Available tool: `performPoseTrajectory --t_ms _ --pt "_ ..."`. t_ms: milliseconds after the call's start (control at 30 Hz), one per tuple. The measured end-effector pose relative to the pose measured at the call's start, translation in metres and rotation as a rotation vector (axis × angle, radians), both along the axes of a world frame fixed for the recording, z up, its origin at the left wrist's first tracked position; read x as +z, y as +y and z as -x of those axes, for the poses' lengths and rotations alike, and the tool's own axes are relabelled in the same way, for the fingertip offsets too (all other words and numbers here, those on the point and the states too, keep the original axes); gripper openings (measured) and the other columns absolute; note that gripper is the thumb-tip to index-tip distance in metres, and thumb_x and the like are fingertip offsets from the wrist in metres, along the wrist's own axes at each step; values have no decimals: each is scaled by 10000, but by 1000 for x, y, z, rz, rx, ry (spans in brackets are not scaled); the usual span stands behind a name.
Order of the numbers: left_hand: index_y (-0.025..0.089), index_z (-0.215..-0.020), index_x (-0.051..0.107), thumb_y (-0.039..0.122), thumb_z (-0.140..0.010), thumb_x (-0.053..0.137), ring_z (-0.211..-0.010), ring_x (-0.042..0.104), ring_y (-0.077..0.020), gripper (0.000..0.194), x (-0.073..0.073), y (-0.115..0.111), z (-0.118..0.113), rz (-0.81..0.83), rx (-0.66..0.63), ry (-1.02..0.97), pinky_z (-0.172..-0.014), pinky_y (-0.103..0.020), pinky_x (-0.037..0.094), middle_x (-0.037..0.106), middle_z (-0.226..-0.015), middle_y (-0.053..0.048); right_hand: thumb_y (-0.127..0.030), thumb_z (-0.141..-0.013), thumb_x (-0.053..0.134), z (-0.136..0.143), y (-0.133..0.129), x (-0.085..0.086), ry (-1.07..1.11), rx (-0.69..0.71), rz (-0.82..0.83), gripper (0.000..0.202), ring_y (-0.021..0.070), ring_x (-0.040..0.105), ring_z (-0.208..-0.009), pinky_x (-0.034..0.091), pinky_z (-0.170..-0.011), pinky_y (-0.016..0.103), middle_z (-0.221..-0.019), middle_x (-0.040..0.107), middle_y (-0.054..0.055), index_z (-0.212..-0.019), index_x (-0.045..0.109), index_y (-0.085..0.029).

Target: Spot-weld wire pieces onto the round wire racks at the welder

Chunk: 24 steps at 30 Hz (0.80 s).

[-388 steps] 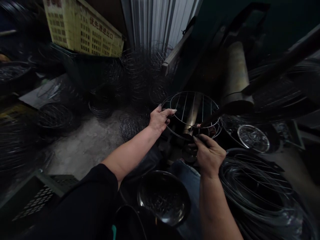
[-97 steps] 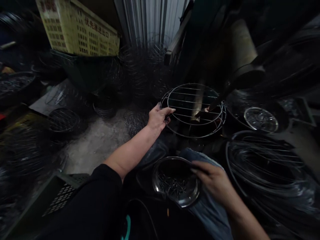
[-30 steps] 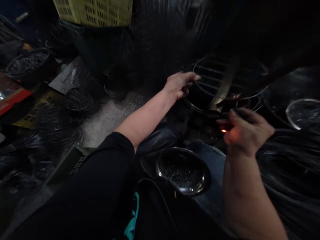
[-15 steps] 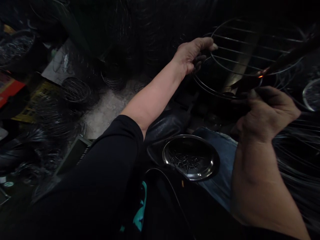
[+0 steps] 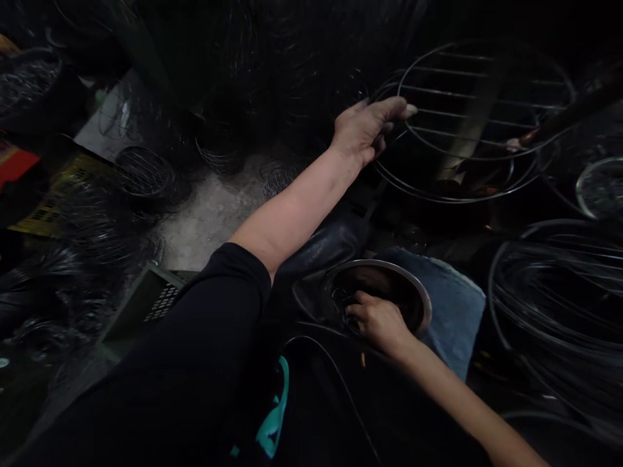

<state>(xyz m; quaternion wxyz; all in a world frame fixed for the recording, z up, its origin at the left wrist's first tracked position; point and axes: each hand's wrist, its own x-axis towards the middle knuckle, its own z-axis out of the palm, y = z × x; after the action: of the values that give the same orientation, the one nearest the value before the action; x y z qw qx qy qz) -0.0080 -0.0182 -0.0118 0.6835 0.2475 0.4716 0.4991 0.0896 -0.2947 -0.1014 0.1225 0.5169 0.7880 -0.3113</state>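
Note:
My left hand (image 5: 367, 130) is closed on the left rim of a round wire rack (image 5: 450, 94) with parallel cross bars. A dark rod-like tool (image 5: 538, 133) touches the rack's near right rim, its tip at a cross bar. Down in front of me, my right hand (image 5: 382, 322) reaches into a round metal bowl (image 5: 422, 295), its fingers curled in among short dark metal pieces (image 5: 343, 301). The fingertips are partly hidden, so what they pinch does not show. The bowl rests by a blue cloth (image 5: 455, 305).
More wire rings (image 5: 428, 193) lie below the rack. A large coil of wire (image 5: 549, 298) lies at right, with another metal bowl (image 5: 586, 188) above it. On the left are a green crate (image 5: 131, 311), wire bundles (image 5: 95, 224) and a yellow crate (image 5: 36, 217).
My right hand has come down from near the rack's front edge into the metal bowl. The orange glow at the rod's tip is gone. My left hand still holds the rack, slightly shifted.

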Motion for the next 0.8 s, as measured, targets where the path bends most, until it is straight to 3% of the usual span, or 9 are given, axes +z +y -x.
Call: performPoseTrajectory --t_ms 200,367,433,533,633,733,800 --pt "175 -674 510 25 -616 742 -559 451 -79 282 6 -21 9 -54 23 -95 -462 -200 243 512 -586 29 -54 -793 507 -7 4 15 168 -118 49 334 160 677 -862 454 -737 220 -936 704 52 -873 788 -216" --pt "184 -756 555 53 -518 746 -521 455 -63 332 3 -28 9 -75 32 -125 -441 -186 267 528 -559 58 -69 -791 503 -3 2 15 63 -216 126 309 178 700 -847 465 -724 231 -897 734 61 -851 772 -208" --pt "184 -774 566 62 -503 747 -496 452 -56 349 2 -30 8 -79 26 -122 -431 -186 263 540 -563 61 -87 -794 487 -9 1 17 80 -273 87 313 189 711 -823 486 -730 244 -862 742 74 -832 774 -209" --pt "184 -779 579 50 -494 763 -479 460 -55 364 1 -30 9 -66 42 -128 -424 -192 266 556 -573 57 -194 -822 465 -38 -5 23 290 -495 -177 325 216 731 -844 539 -784 285 -897 767 91 -888 783 -218" --pt "186 -779 583 33 -506 803 -485 476 -53 382 -2 -29 9 -25 79 -143 -435 -185 288 555 -583 61 -418 -812 553 -82 -18 22 360 -888 -463 315 267 736 -816 576 -801 357 -887 776 99 -897 775 -211" --pt "194 -832 598 31 -515 839 -497 494 -52 431 -4 -28 7 6 102 -153 -452 -180 314 559 -599 68 -553 -739 617 -114 -37 13 222 -1235 -506 423 306 726 -764 583 -759 412 -822 765 106 -889 758 -184" --pt "197 -864 603 38 -507 854 -501 500 -54 465 -4 -29 6 8 99 -144 -457 -181 321 560 -603 71 -578 -738 580 -122 -48 8 157 -1239 -488 461 323 724 -797 576 -760 426 -829 759 120 -869 753 -171"
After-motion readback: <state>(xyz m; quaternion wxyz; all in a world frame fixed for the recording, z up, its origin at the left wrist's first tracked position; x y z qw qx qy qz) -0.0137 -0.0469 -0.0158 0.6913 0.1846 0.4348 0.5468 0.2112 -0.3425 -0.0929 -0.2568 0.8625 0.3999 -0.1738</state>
